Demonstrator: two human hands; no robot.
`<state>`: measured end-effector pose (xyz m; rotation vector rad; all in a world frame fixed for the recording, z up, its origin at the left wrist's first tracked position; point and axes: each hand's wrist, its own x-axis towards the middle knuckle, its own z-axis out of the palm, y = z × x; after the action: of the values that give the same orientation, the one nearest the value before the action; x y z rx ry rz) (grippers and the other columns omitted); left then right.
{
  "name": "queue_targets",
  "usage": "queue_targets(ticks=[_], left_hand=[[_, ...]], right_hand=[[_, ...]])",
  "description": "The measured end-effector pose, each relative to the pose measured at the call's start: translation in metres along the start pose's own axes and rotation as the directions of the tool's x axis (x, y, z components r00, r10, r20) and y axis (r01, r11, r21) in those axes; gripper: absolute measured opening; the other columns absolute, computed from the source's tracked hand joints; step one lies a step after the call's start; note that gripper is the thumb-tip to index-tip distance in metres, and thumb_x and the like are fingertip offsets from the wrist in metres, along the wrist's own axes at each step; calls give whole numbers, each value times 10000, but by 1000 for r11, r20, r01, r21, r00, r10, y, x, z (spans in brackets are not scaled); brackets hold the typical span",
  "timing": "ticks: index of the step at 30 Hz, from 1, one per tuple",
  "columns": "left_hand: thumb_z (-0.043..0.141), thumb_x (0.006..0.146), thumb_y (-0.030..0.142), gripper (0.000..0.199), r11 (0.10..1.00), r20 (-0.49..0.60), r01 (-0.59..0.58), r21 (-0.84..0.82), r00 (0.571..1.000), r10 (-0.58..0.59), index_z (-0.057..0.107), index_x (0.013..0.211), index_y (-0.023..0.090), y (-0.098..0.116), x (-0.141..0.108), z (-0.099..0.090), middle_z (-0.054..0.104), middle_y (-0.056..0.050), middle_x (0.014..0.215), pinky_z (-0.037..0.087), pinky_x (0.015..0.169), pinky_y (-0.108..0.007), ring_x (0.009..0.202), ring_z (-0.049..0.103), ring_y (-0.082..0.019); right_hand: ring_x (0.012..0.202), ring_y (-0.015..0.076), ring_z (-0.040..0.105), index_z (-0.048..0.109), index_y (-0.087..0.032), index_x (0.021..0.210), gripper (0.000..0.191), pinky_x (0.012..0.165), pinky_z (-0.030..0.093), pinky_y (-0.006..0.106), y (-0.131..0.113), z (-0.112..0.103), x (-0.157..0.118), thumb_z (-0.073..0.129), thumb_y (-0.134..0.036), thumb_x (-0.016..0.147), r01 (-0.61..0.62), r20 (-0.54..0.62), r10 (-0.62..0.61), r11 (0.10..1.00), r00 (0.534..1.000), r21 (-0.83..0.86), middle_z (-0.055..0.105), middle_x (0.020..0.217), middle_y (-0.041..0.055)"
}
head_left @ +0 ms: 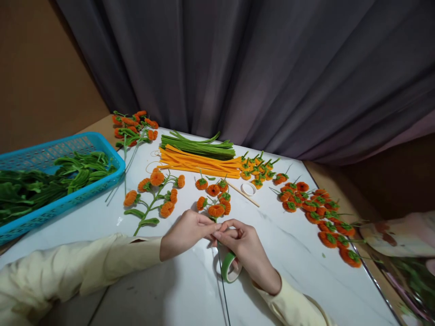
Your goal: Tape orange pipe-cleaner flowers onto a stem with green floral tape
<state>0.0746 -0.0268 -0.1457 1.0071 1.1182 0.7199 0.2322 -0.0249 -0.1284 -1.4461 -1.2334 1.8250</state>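
Note:
My left hand (186,232) is closed, its thumb and fingertips pinching the stem just below a small cluster of orange chenille flowers (216,210). Meeting it there, my right hand (247,246) is closed too, its fingertips at the same stem. A roll of green floral tape (228,267) hangs at the right hand's fingers, and the strip's end is hidden by the fingertips. Left of the hands lies a branch (149,206) of orange flowers on a green stem with leaves. Two loose orange flowers (213,190) lie just beyond the cluster.
A blue basket (117,165) holds green leaves at left. Green pipe cleaners (197,146), yellow pipe cleaners (200,162) and small yellow flowers (257,168) lie behind. A stick (243,194) rests by a white lid (248,189). Orange flowers (319,210) line the right, near another person's sleeve (401,235).

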Motion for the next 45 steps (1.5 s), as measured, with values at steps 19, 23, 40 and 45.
queue_targets(ticks=[19, 23, 40, 45], left_hand=[[549, 782, 394, 286, 969, -63, -20, 247, 997, 36, 575, 624, 157, -3, -6, 0, 704, -55, 612, 476, 573, -238, 625, 666, -183], [577, 763, 381, 268, 968, -65, -18, 249, 997, 36, 589, 632, 148, 7, -11, 3, 698, -55, 598, 495, 558, -236, 581, 659, -173], [541, 798, 381, 429, 969, -45, -121, 213, 990, 134, 416, 447, 168, 23, -25, 10, 438, 50, 350, 263, 318, -175, 283, 356, -46], [566, 802, 394, 447, 993, 104, -109, 50, 989, 103, 442, 441, 163, 29, -32, 9, 352, 70, 309, 207, 304, -199, 259, 278, -36]], right_hand=[[280, 23, 412, 503, -138, 779, 388, 247, 195, 119, -1, -18, 12, 751, -398, 634, -139, 313, 97, 984, 945, 115, 695, 651, 60], [273, 9, 385, 531, -117, 749, 356, 250, 214, 119, -4, -18, 12, 772, -341, 612, -176, 353, 113, 973, 929, 150, 682, 611, 49], [298, 13, 385, 684, -70, 671, 311, 263, 159, 140, 18, -21, 20, 758, -371, 646, -243, 578, 32, 926, 815, 291, 660, 553, 48], [220, 22, 332, 672, -83, 654, 332, 232, 138, 162, 34, -15, 17, 793, -379, 563, -240, 592, -47, 886, 804, 397, 634, 488, 30]])
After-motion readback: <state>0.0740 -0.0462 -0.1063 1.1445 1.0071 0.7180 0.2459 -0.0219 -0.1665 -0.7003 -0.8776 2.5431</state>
